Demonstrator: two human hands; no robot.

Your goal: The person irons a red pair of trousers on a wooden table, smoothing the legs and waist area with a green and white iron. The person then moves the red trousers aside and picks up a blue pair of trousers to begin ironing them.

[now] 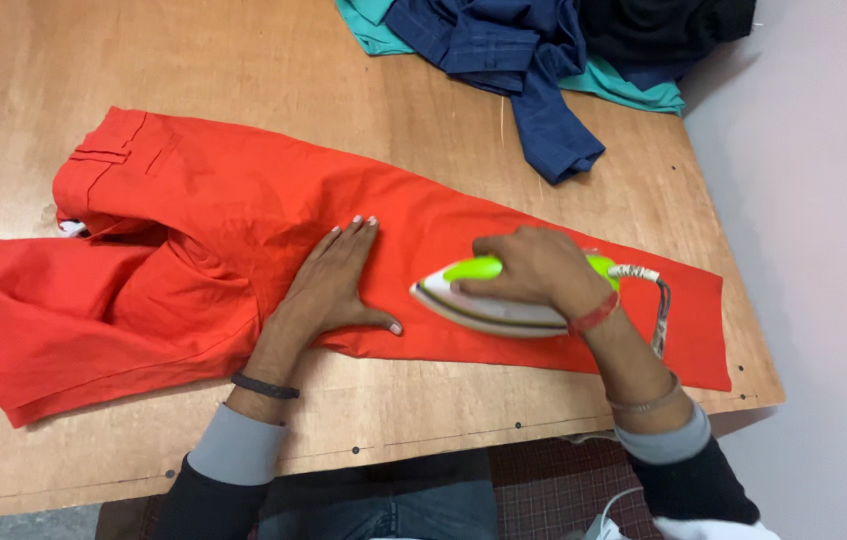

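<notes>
1. I see the red trousers [244,230] spread flat across the middle of the wooden tabletop [24,60], waistband toward the upper left of the frame, one leg running to the lower right and the other folded toward the lower left.
2. My left hand [334,285] lies open at centre frame, fingers spread and palm pressed flat on the trouser leg.
3. My right hand [539,270] is wrapped closed around the green handle of the white iron [489,300], just right of centre, its soleplate resting on the cloth with the tip pointing toward the left hand.
4. I judge the fabric soft, light and limp; it would slide and bunch easily, so a flat palm suits it better than a pinch.
5. The iron looks rigid and fairly heavy, probably hot underneath; the handle is the only safe hold. Its cord [659,310] trails toward the lower right.
6. A heap of blue, teal and dark clothes [524,45] sits at the top edge.
</notes>
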